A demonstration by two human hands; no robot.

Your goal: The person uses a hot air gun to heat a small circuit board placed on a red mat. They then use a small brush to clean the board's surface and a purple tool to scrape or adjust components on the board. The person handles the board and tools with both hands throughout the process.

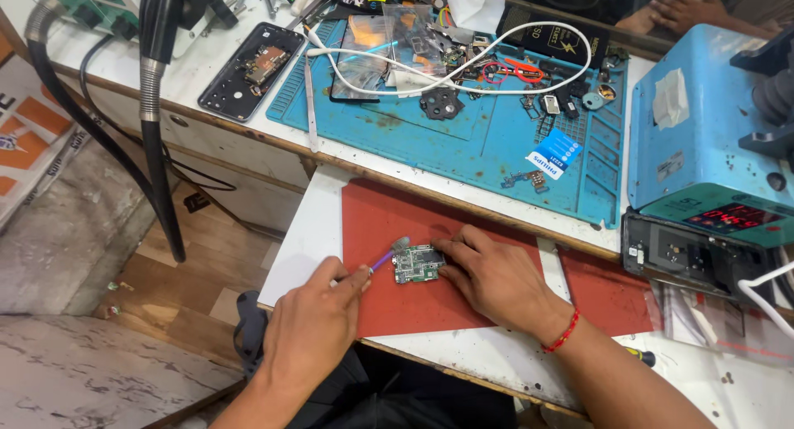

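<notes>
— Count on the red mat [463,305]?
— One green circuit board [417,263], lying at the mat's left part. One purple-handled brush [387,257], pinched in the left hand [318,317], bristles on the board's top corner. Right hand [488,272]: fingers spread, pressing the board's right edge.
— Around?
— One blue work mat [488,143], one white cable [463,86], one opened phone [252,69], one blue machine [711,131]. Nothing blocks the board.

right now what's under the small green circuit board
The green circuit board lies on a red mat, which rests on a white board. The right hand covers the mat beside it; the mat directly beneath is hidden.
</notes>
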